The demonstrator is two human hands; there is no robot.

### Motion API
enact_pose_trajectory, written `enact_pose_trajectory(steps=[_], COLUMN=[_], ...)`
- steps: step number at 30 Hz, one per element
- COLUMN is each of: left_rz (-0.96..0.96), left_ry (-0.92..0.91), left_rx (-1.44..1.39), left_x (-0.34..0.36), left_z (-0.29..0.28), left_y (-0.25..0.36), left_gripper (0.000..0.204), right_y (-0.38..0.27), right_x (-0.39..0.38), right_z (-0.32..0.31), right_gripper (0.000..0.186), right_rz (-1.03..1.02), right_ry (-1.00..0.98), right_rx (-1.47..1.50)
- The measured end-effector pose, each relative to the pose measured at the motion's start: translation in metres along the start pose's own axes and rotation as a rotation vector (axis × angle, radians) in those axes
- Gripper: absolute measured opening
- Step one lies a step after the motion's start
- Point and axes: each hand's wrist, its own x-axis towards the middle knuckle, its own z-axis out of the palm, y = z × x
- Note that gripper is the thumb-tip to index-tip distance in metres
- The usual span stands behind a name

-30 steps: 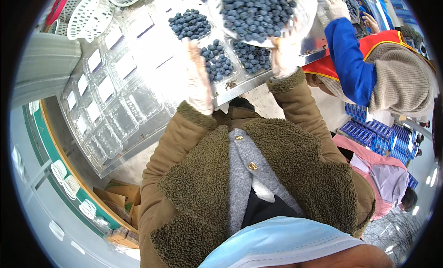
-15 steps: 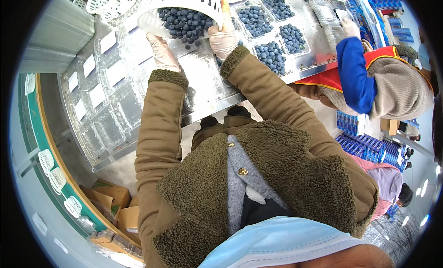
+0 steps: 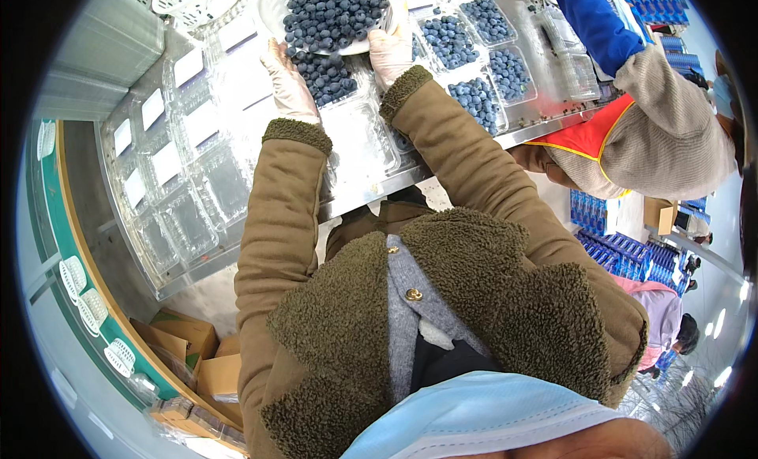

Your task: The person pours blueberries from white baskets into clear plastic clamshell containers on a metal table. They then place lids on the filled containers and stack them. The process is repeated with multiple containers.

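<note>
The worktop point(image 3: 369, 192) is extending beneath the hands. A white basket point(image 3: 272, 15) is being held between the left hand point(image 3: 290, 86) and right hand point(image 3: 390, 56), both clasping its sides. Between them, a clear tray point(image 3: 359, 92) and the basket are containing blueberries point(image 3: 332, 16).

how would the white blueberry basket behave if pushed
The white basket likely keeps its shape, since its round rim shows no sag. It is probably weighty, given the piled blueberries. Being small and round, those would likely roll out if it tips.
</note>
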Motion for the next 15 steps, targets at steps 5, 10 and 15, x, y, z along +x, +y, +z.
enact_pose_trajectory(steps=[5, 10, 15], left_rz=[0.014, 0.005, -0.031], left_ry=[-0.079, -0.127, -0.123], left_rx=[0.032, 0.063, 0.014], left_x=[0.009, 0.005, -0.030], left_z=[-0.009, -0.014, -0.013], left_y=[-0.008, -0.005, 0.010], left_gripper=[0.081, 0.083, 0.079], right_y=[-0.009, -0.019, -0.036], right_x=[0.004, 0.004, -0.019], right_z=[-0.001, -0.012, -0.029], right_gripper=[0.073, 0.064, 0.054], right_rz=[0.099, 0.060, 0.215], right_ry=[0.112, 0.146, 0.110], right_rx=[0.021, -0.057, -0.093])
